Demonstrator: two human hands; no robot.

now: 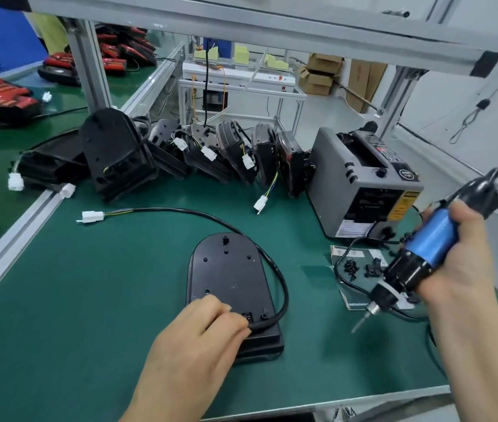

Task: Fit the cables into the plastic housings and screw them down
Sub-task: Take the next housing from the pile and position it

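The left hand (pixel 208 327) presses the black cable (pixel 281 287) onto the flat black housing (pixel 229 278), fingers curled on it. The right hand (pixel 460 254) grips a blue screwdriver (pixel 418 257) above the green counter (pixel 104 284).

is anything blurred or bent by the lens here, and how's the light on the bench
Head view: the right hand and its blue screwdriver are smeared by motion; the black housing and the left hand pinching the black cable are fairly sharp; the wide lens bows the aluminium frame overhead; light is even, with soft shadows on the green mat.
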